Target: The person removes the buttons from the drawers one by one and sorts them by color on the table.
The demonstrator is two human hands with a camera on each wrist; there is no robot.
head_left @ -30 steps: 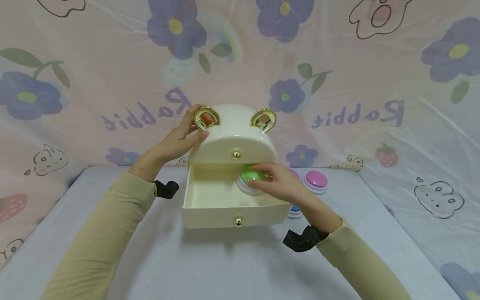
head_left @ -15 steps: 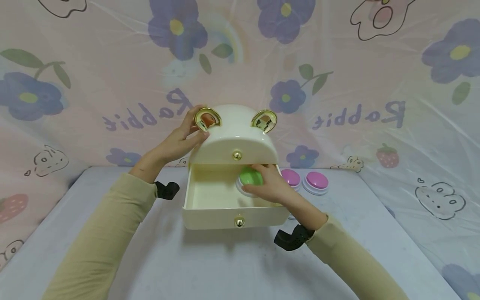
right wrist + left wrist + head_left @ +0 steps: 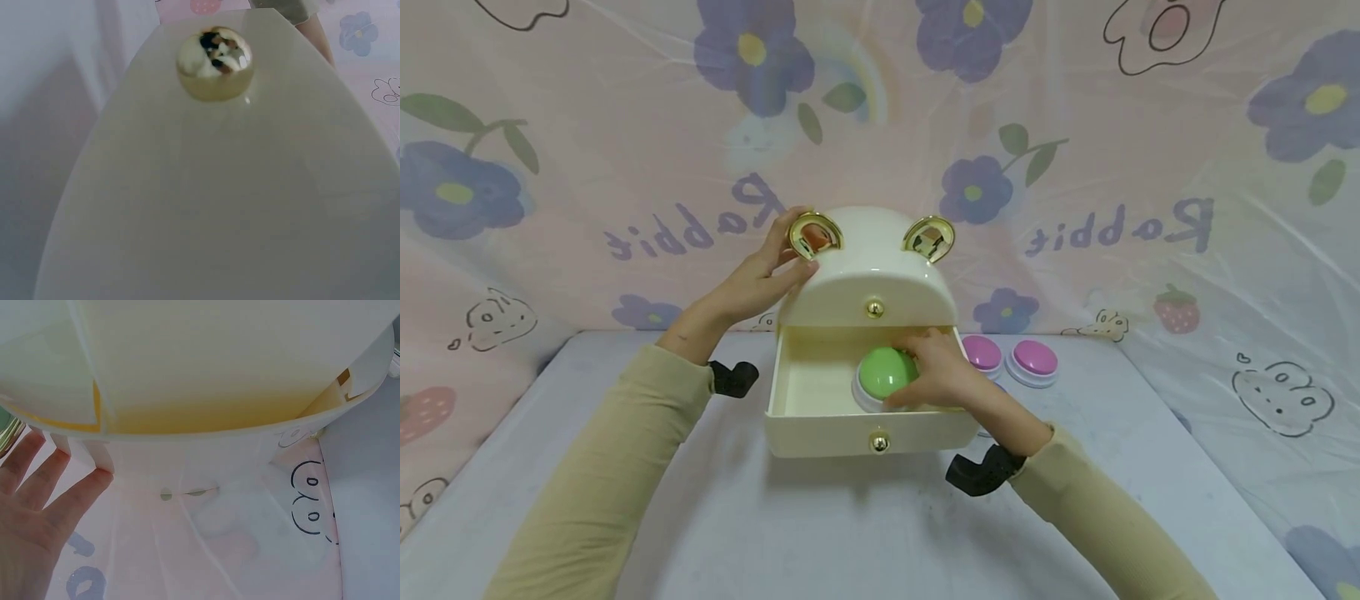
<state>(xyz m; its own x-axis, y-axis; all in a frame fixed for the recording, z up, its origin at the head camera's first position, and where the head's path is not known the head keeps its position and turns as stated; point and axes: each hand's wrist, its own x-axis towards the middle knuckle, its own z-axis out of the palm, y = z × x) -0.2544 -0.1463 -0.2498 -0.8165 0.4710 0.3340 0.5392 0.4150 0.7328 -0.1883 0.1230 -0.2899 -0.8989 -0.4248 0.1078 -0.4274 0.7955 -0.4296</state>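
A white two-drawer storage box [image 3: 868, 242] with gold ears stands on the table, its lower drawer [image 3: 820, 433] pulled out. My left hand [image 3: 767, 271] rests on the box's upper left, fingers behind the left ear [image 3: 815, 236], thumb lower on the side; the left wrist view shows those fingers straight against the back edge. Inside the drawer my right hand [image 3: 940, 367] grips a green dome push button [image 3: 886, 372] on a white base by its right side, thumb in front and fingers behind. From the right wrist, the drawer front with its gold knob [image 3: 215, 65] fills the view.
Two pink dome buttons, one nearer [image 3: 982, 352] and one further right [image 3: 1035, 358], stand on the table beside the box. Part of another button's base shows behind the right forearm. A printed cloth hangs behind the table.
The green button has shifted left and toward me in the drawer and looks larger. My right hand has moved left with it, its fingers now at the button's right side. The left hand stays put.
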